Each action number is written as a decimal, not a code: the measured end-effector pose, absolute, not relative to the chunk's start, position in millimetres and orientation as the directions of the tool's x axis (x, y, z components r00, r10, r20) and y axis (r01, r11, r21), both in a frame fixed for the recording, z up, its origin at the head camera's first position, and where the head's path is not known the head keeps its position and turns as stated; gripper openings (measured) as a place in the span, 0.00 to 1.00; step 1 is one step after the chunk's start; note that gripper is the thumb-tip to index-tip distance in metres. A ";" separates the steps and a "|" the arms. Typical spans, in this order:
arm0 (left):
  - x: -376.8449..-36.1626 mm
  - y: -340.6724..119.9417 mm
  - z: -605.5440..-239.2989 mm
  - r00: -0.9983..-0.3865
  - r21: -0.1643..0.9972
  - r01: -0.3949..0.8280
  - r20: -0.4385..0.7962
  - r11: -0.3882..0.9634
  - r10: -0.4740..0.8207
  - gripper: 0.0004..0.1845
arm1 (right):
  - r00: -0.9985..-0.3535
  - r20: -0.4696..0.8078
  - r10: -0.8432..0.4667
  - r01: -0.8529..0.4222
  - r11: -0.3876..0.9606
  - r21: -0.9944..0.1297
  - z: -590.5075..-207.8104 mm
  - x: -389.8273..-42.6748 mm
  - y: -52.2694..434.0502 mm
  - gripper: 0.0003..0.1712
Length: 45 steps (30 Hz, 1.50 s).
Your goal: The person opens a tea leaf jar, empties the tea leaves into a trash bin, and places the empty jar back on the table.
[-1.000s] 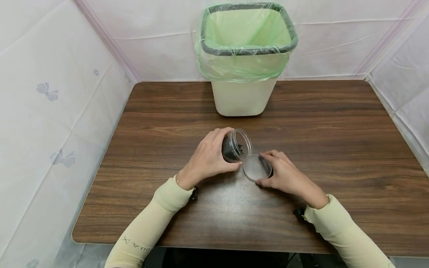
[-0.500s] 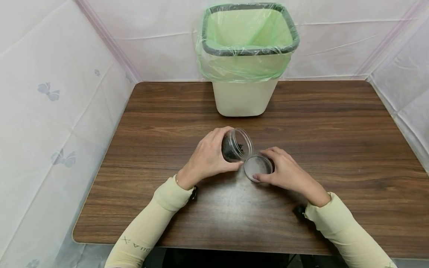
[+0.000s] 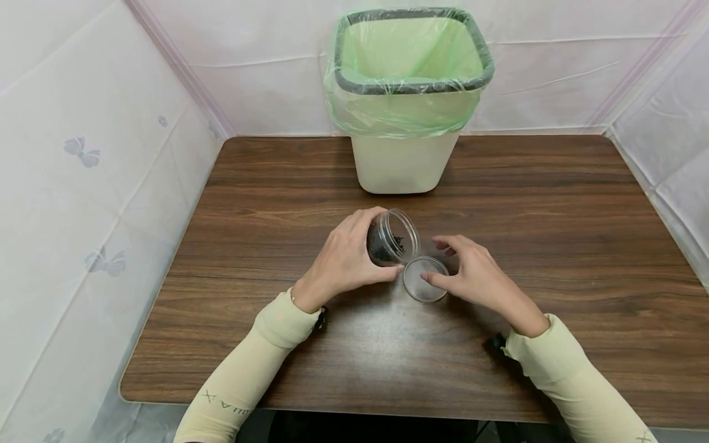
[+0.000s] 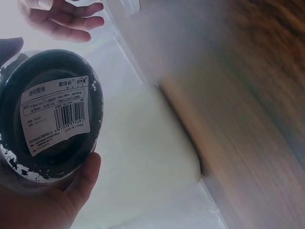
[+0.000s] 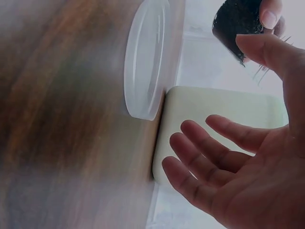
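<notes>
While tilted, the clear jar is gripped by the left hand. The clear lid is left flat on the table; the right hand is held open, empty, beside it.

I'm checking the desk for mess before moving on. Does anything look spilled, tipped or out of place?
Nothing is spilled. The jar is open and tilted in the left hand, its dark contents inside. Its lid lies flat on the table by the open right hand. The bin stands upright.
</notes>
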<state>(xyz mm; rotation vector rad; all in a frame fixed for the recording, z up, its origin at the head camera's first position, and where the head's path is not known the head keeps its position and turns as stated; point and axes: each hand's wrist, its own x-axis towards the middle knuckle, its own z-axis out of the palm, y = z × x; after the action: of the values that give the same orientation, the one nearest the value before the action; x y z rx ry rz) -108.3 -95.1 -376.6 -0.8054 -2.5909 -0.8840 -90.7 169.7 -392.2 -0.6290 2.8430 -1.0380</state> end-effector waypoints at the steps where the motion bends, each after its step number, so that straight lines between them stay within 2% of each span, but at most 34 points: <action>1: -108.4 -94.9 -376.2 -0.805 0.472 0.587 0.427 0.658 0.412 0.48 | -0.918 0.095 -0.386 -0.355 0.689 -0.632 -391.2 -91.4 169.6 0.39; 12: -109.9 -93.4 -370.7 -0.807 0.497 0.584 0.437 0.641 0.397 0.48 | -0.931 0.147 -0.335 -0.345 0.671 -0.656 -383.4 -97.4 169.5 0.36; 29: -113.0 -95.5 -360.4 -0.808 0.500 0.579 0.461 0.644 0.368 0.49 | -0.955 0.180 -0.236 -0.287 0.580 -0.763 -370.1 -103.1 172.4 0.33; 45: -116.8 -97.2 -351.4 -0.803 0.494 0.579 0.484 0.649 0.347 0.49 | -0.961 0.250 -0.123 -0.275 0.559 -0.782 -346.8 -114.2 174.6 0.31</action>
<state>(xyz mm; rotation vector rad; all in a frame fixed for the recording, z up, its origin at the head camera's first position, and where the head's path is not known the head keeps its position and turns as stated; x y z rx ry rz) -116.8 -97.2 -351.4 -0.7360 -2.5231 -0.9304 -114.2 174.6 -346.8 -0.3752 2.9189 -1.5125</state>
